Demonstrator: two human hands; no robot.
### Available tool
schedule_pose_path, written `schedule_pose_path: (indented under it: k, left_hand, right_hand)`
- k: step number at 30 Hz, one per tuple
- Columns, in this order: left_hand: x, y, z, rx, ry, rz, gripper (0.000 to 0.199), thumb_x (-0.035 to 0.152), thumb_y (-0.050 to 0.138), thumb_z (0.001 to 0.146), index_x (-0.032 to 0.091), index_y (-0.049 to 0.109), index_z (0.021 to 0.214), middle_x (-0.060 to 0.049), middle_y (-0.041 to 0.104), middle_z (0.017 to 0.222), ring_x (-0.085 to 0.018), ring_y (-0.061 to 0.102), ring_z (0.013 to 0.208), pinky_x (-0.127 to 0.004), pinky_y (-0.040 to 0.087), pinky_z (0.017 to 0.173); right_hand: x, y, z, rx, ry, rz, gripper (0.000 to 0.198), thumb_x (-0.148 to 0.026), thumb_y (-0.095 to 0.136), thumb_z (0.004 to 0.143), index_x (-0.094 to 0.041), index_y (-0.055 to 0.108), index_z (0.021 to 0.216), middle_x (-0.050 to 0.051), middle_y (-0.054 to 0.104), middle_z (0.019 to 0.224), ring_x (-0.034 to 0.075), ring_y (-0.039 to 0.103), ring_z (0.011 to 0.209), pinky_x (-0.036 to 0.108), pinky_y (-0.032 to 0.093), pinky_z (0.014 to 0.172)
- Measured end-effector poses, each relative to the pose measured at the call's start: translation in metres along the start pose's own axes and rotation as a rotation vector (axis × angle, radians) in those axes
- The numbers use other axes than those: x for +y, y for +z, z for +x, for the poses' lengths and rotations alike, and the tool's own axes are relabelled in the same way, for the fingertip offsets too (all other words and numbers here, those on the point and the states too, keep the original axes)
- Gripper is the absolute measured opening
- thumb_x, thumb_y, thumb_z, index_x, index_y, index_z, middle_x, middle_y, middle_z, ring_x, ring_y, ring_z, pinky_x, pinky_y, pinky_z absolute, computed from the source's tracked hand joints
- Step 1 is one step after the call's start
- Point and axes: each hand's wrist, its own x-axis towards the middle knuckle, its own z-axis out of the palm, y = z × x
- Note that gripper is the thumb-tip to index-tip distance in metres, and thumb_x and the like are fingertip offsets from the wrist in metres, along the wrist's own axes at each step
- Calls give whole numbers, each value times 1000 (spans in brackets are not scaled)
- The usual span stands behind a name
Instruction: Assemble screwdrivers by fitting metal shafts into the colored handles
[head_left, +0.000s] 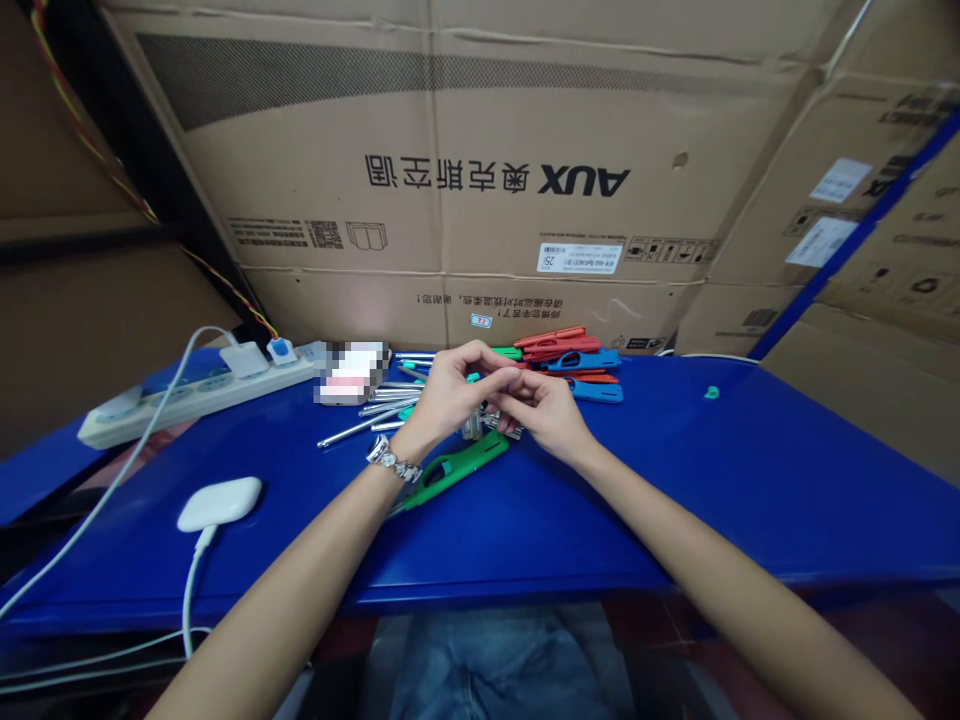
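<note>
My left hand [454, 388], with a silver watch [390, 458] on its wrist, meets my right hand [553, 412] above the blue table. Both hands are closed, thumbs and fingertips pinched together, and what sits between them is too small and hidden to name. Under my left wrist lies a green stick-lighter body [457, 470], its trigger opening showing. Slim silver metal tubes [346, 430] and small teal pieces are scattered beside my left hand. Small clear and metallic parts [472, 426] lie beneath the fingers, partly covered. Red lighter bodies [562, 346] and blue ones [596, 391] are piled behind my right hand.
A phone [330, 388] with a blurred screen lies left of the tubes, near a white power strip [202, 392] with plugs. A white earphone case [220, 503] on a cable sits at front left. One teal piece [712, 393] lies at right. Cardboard [480, 120] walls the back.
</note>
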Motion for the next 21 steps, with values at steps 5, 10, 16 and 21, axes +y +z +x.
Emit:
schedule_pose_path:
  k: [5,10,16,21]
  left_hand:
    - [4,-5,-2,-20,10,54,25,40,70,85,15,70,90,-5,69,85,-14,63,76,-26,51,68]
    - [4,-14,-2,-137,122,112,25,35,55,95,20,74,102,-7,67,102,-16,63,93,-30,51,81]
    - [5,-9,-1,-96,125,136,22,36,60,93,20,75,97,-7,69,95,-17,63,89,-33,51,83]
    - [8,-5,-2,-40,90,137,17,33,67,88,17,73,88,-5,68,88,-15,62,82,-30,50,75]
  right_hand:
    - [-5,-8,0,-133,-11,-68,42,-59,70,77,-17,66,83,2,69,69,11,59,51,25,53,50]
    - [-2,-14,-2,-198,-30,-110,42,-59,63,83,-17,65,86,3,67,72,12,60,55,25,54,52]
    - [3,-4,-2,11,-90,-113,40,-49,76,74,-21,60,97,-2,64,69,12,58,50,25,51,48]
    - [-4,3,1,132,-74,-44,47,-57,80,65,-21,49,66,-3,57,54,13,57,46,27,50,47]
